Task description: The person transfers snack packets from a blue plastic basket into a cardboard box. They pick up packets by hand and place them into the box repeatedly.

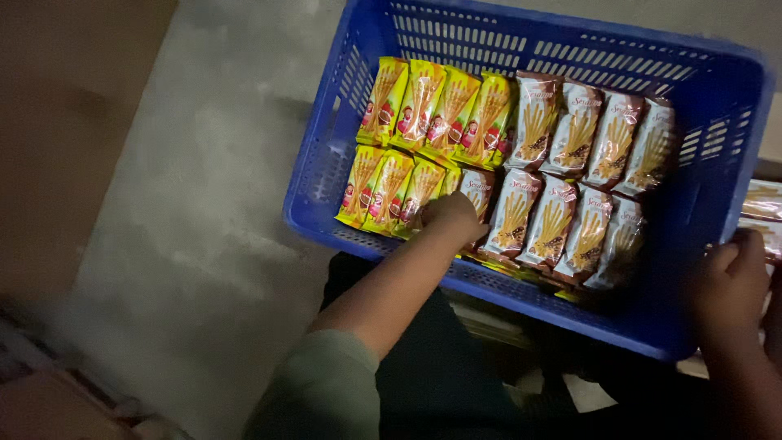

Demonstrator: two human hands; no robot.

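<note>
Snack packs fill a blue plastic crate (391, 33) sitting on a grey concrete floor (204, 204), all standing in two rows. Yellow packs (436, 106) take the left part of the crate, brown-and-silver packs (586, 130) the right, both w/ stick-shaped biscuits pictured on the front. My left hand (452, 216) is down inside the crate at the near row, right where yellow meets brown; fingers are curled onto the top of a brown pack (478, 191) there, but whether they actually grip it or just press on it I can't tell, since the hand covers the contact. My left arm wears a pale green sleeve (326, 391). My right hand (733, 281) is outside the crate, just beside its right wall, clenched around a few more brown packs (762, 212) that are blurred and partly cut off by the frame edge.
</note>
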